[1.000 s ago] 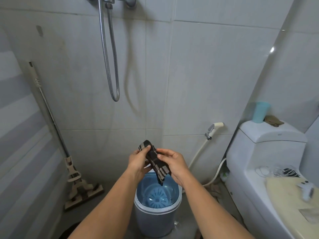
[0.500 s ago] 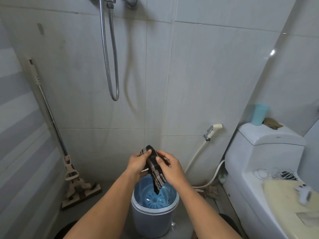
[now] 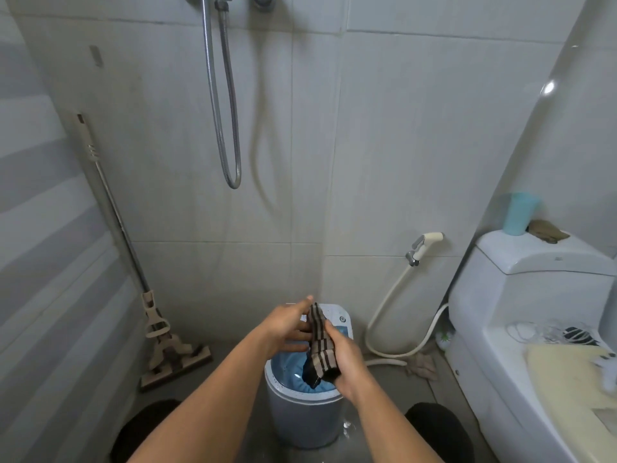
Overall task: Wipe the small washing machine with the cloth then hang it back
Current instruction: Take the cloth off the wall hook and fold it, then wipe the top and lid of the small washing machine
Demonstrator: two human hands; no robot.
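A small grey washing machine (image 3: 305, 419) with a blue tub stands on the floor below my hands, its lid open. The dark brown cloth with pale stripes (image 3: 321, 349) hangs over the tub opening. My right hand (image 3: 345, 362) grips the cloth along its right side. My left hand (image 3: 287, 324) rests against the cloth's upper left edge with its fingers stretched out flat. My hands and the cloth hide part of the machine's control panel (image 3: 339, 315).
A mop (image 3: 133, 262) leans on the left wall. A shower hose (image 3: 223, 105) hangs on the back wall. The toilet (image 3: 534, 329) stands at the right with a blue cup (image 3: 519, 213) on its tank; a bidet sprayer (image 3: 424, 245) and its hose are beside it.
Both hands have dropped lower with the cloth, now just above the tub. My left fingers have opened out flat against it.
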